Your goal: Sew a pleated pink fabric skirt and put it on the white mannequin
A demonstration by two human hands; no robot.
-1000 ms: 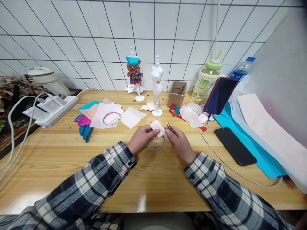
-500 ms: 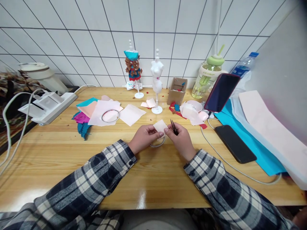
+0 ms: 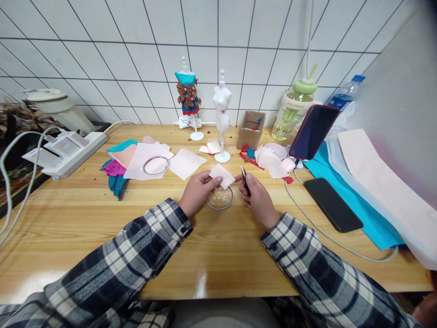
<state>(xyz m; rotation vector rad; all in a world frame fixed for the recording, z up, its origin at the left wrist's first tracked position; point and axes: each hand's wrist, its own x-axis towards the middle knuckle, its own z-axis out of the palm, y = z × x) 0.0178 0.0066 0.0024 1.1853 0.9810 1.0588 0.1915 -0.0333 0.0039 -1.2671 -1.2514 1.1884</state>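
Note:
My left hand pinches a small pale pink square, paper or thin fabric, between thumb and fingers. Beneath it on the table lies a thin metal ring with tiny pale scraps inside. My right hand is closed around small dark thread snips, their tips pointing up and away from me. A gap separates the snips from the pink square. Behind both hands stands a bare white mini dress form on a round base.
A dressed mini form stands behind. Left lie pink sheets, a second ring and coloured scraps. Rightward are a small cardboard box, a propped phone, a flat phone, a cable and a drink bottle.
My hands have drawn apart. The pink square has shifted left with my left hand, and my right hand has let go of its edge, still gripping the snips. More of the ring shows.

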